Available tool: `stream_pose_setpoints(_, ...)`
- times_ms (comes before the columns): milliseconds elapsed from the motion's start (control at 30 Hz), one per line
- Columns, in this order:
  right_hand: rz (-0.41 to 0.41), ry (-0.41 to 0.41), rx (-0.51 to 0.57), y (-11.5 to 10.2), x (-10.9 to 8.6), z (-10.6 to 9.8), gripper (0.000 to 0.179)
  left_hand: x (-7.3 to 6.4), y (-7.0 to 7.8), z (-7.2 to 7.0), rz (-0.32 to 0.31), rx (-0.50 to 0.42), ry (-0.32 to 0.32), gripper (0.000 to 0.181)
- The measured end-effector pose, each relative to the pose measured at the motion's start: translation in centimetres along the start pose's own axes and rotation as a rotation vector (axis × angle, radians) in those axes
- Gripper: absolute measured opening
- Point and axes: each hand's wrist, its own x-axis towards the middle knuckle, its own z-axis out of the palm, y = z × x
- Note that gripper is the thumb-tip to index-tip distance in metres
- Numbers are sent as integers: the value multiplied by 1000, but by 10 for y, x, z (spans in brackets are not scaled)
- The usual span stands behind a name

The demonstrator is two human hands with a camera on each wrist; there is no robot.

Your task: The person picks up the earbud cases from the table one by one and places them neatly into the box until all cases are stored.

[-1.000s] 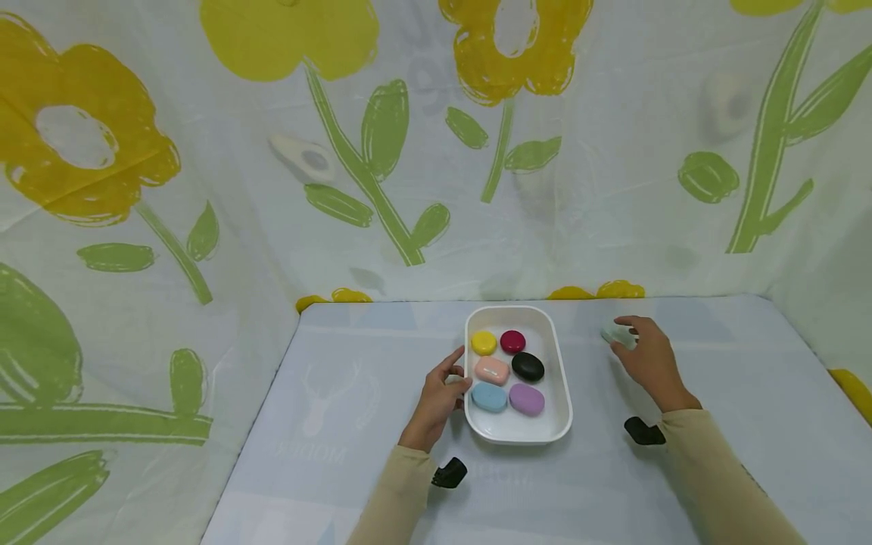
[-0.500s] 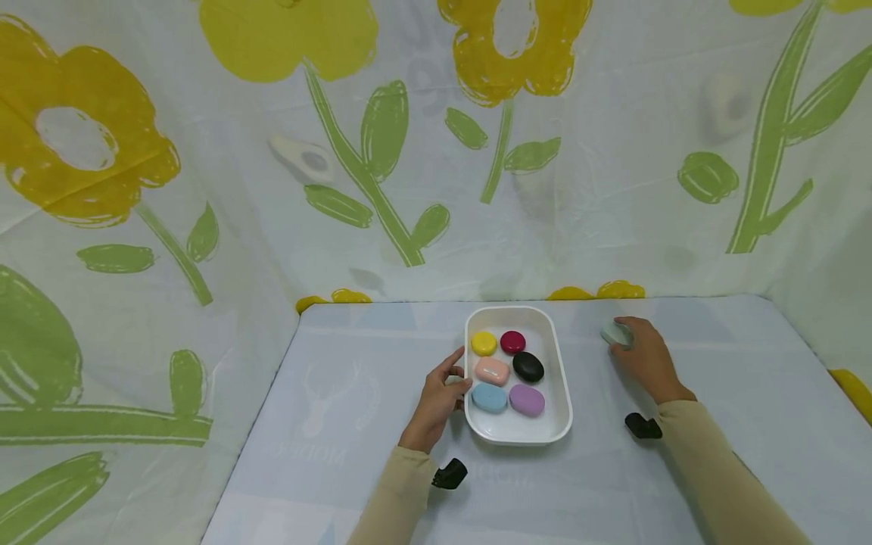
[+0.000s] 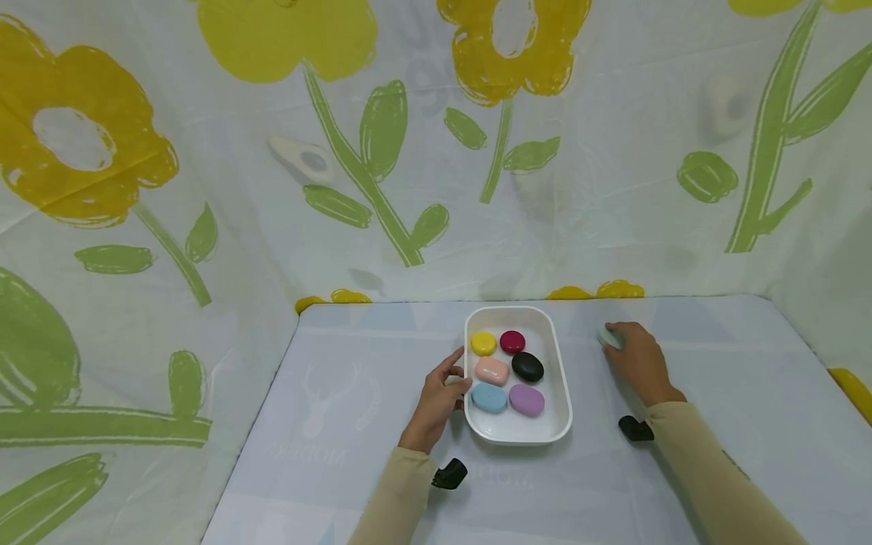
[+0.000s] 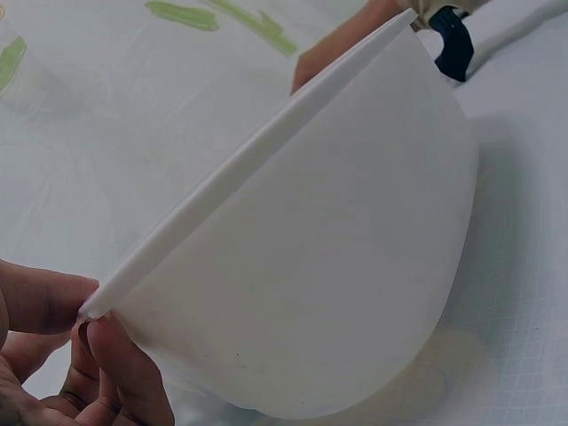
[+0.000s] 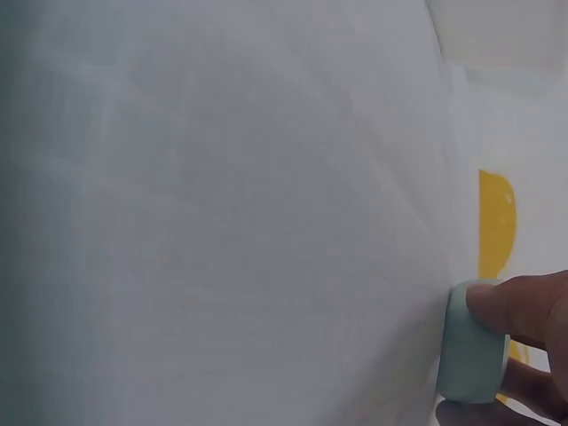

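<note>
My left hand (image 3: pixel 429 401) pinches the rim of a white tray (image 3: pixel 521 430) at its left side; in the left wrist view thumb and fingers meet at the rim. Inside lie smooth soap bars: yellow (image 3: pixel 484 344), dark red (image 3: pixel 512 342), pink (image 3: pixel 492 371), black (image 3: pixel 527 367), blue (image 3: pixel 489 397) and purple (image 3: pixel 527 400). To the tray's right, my right hand (image 3: pixel 640 359) holds a pale green soap bar (image 5: pixel 470 355) between thumb and fingers. That bar is at the table surface; whether it is lifted I cannot tell. The hand partly covers it.
A pale table (image 3: pixel 368 454) carries the tray near its far side. Behind and at the sides hangs a white curtain (image 3: pixel 613 189) printed with yellow flowers and green leaves. Black wrist pieces (image 3: pixel 450 474) stick out by both sleeves.
My right hand has closed its fingers on the pale green soap bar and shifted slightly left with it. The left hand and the tray have stayed put.
</note>
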Motion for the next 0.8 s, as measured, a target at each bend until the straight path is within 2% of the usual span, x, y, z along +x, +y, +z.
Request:
stream_pose_setpoints(367, 0, 18, 36, -9, -11, -2, 47, 0, 1, 0, 4, -4, 1, 62)
stream_pose_setpoints(567, -52, 25, 63, -38, -19, -11, 51, 2, -1, 0, -8, -2, 5, 63)
stream_pose_setpoints(800, -108, -57, 111, -81, -28, -21, 57, 1, -1, -1, 4, -1, 2, 63)
